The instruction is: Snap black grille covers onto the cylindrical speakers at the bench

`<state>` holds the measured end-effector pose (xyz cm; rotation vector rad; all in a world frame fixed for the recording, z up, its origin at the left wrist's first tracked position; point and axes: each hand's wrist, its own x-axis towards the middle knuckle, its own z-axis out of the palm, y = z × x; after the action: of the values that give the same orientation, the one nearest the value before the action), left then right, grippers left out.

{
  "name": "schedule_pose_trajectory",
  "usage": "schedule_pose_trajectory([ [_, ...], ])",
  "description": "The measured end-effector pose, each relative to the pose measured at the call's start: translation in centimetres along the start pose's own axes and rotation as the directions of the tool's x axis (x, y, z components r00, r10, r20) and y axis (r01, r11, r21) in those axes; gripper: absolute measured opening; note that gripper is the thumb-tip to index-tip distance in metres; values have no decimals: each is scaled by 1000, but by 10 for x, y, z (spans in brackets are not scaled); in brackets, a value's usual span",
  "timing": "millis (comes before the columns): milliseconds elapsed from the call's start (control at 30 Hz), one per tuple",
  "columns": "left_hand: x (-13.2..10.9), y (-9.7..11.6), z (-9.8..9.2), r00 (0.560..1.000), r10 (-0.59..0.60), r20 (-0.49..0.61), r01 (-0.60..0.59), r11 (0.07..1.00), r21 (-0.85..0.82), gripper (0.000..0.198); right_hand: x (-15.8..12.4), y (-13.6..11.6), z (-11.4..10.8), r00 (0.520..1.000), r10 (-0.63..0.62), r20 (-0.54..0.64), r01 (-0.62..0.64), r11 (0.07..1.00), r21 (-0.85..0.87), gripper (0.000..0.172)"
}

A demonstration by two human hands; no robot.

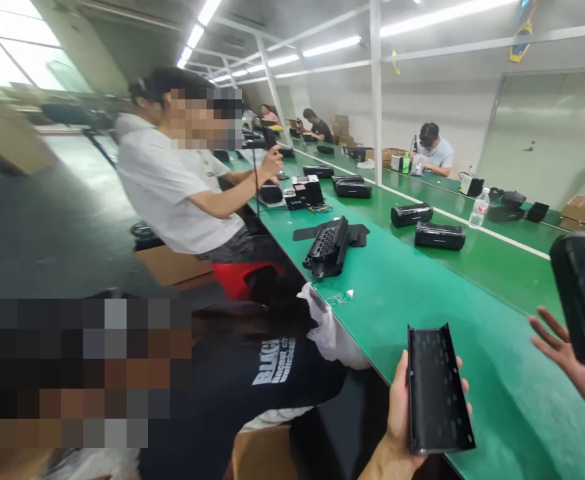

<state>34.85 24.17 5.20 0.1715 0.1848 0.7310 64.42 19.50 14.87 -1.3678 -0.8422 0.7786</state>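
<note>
My left hand [399,400], palm up at the lower right, is wrapped round a curved black plastic shell [437,393]. The shell's hollow inner side faces me; my thumb lies along its left edge and fingertips show at its right. At the right edge, a black cylindrical speaker housing [583,297] is tilted and partly cut off by the frame. My right hand [567,363] supports it from below, some fingers stretched out to the left. The housing covers part of that palm, and the thumb is hidden.
On the green bench [387,287] lies a perforated black housing [327,247] on dark flat pieces. Several black speakers [439,235] and a water bottle [479,207] stand farther back. A person in a white shirt [167,180] works at left; a dark-clothed person [212,380] sits nearer.
</note>
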Motion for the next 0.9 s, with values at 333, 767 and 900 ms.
schedule_pose_trajectory([
  [333,21,-44,7,994,99,-37,-100,995,-21,90,-73,-13,8,929,276,246,-240,956,-167,115],
  [767,29,-84,44,963,233,137,-231,972,-37,95,-59,-26,23,859,285,424,124,688,-715,117],
  [900,37,-92,37,968,221,123,-217,975,-39,96,-57,-26,28,844,302,443,148,664,-733,119],
])
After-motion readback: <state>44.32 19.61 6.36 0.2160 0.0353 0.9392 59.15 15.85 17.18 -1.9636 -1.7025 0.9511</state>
